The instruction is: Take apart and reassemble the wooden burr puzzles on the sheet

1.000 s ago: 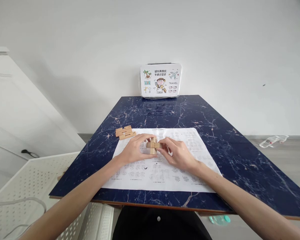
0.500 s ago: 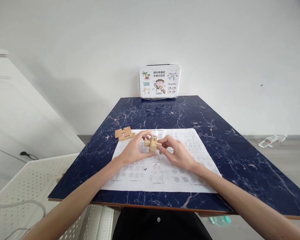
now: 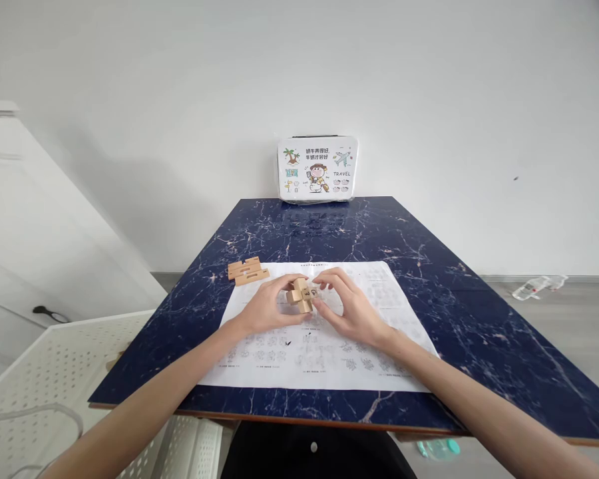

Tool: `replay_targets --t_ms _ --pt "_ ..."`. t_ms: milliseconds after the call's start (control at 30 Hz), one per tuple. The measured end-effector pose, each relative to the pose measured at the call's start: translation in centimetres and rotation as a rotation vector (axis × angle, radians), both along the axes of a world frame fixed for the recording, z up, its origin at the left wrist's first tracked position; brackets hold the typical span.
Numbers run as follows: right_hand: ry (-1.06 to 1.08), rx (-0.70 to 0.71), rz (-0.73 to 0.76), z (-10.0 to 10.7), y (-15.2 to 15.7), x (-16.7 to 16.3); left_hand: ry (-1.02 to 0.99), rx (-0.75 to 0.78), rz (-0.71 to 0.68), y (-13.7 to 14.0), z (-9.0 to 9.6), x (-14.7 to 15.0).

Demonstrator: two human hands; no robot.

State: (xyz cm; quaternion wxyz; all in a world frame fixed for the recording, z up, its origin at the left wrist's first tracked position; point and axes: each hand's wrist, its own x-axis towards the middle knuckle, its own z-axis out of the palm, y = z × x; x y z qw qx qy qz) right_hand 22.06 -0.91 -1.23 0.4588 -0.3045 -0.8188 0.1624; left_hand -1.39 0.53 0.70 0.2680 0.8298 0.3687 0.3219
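A small wooden burr puzzle [image 3: 300, 296] of interlocked pale blocks is held above the printed sheet, with dark numerals on the faces turned toward me. My left hand [image 3: 269, 306] grips it from the left, thumb below and fingers curled over the far side. From the right, my right hand [image 3: 352, 306] has its thumb and index finger on either side of the numbered end. Its other fingers are loosely bent. Several loose notched wooden pieces [image 3: 249, 271] lie side by side at the sheet's upper left corner, beyond my left hand.
The white printed sheet [image 3: 329, 372] lies on the blue marbled table [image 3: 379, 233]. A white cartoon case [image 3: 317, 169] leans against the wall at the back. On the left stands a perforated white cart [image 3: 80, 359]. Plastic bottles [image 3: 539, 287] lie on the floor to the right.
The wooden puzzle has been turned, so its crossed block ends and numerals now face me. My right fingers have spread a little wider. The whole view has shifted slightly.
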Motion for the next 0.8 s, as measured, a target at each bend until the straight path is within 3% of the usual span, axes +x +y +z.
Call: replay_targets --t_ms 267,467,800 --pt "-0.085 -0.129 0.059 -0.4 -0.4 -0.1 0.079 0.107 -0.028 0.1 -0.6 -0.5" --pt "-0.109 -0.129 0.107 -0.3 -0.5 0.1 0.080 0.133 -0.042 0.3 -0.8 -0.5" --pt "-0.143 -0.101 0.161 -0.6 -0.5 0.4 0.041 -0.018 -0.119 0.0 0.2 -0.4"
